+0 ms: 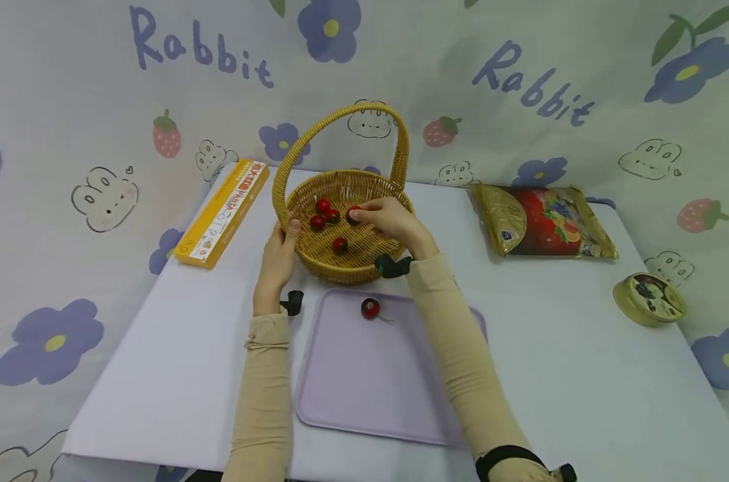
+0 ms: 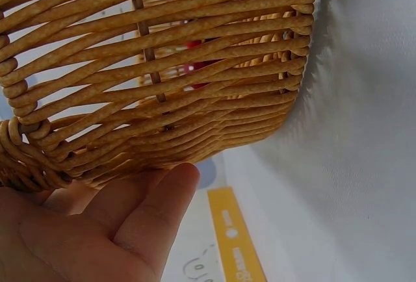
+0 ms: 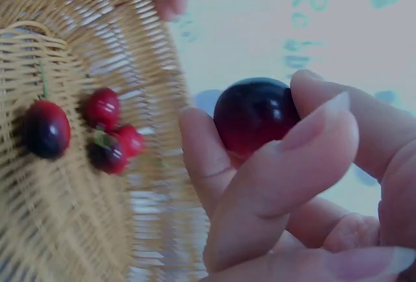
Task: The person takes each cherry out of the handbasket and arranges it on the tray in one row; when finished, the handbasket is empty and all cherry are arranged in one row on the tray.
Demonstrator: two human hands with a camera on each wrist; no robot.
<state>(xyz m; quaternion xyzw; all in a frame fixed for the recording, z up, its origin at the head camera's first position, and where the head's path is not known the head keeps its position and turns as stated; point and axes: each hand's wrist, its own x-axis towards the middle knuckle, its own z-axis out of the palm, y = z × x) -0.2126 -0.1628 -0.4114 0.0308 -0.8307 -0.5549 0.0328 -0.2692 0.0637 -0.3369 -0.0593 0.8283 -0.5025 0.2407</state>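
A yellow wicker basket (image 1: 346, 273) with a tall arched handle stands near the back of the table. My left hand (image 1: 278, 258) holds its left side by the foot of the handle; in the left wrist view, fingers (image 2: 159, 207) lie against the woven wall. Over the basket, my right hand (image 1: 391, 221) pinches a dark red cherry (image 3: 255, 116) between thumb and fingers. Several more cherries (image 1: 317, 222) lie inside on the basket floor. In front, a single cherry (image 1: 370, 308) with a stem sits on a light purple tray (image 1: 382, 381).
To the left of the basket lies a yellow pasta box (image 1: 222, 214). A gold and red packet (image 1: 545, 222) is at the back right, and a round gold tin (image 1: 649, 299) stands near the right edge. A patterned cloth (image 1: 219, 114) hangs behind the white table (image 1: 177, 375).
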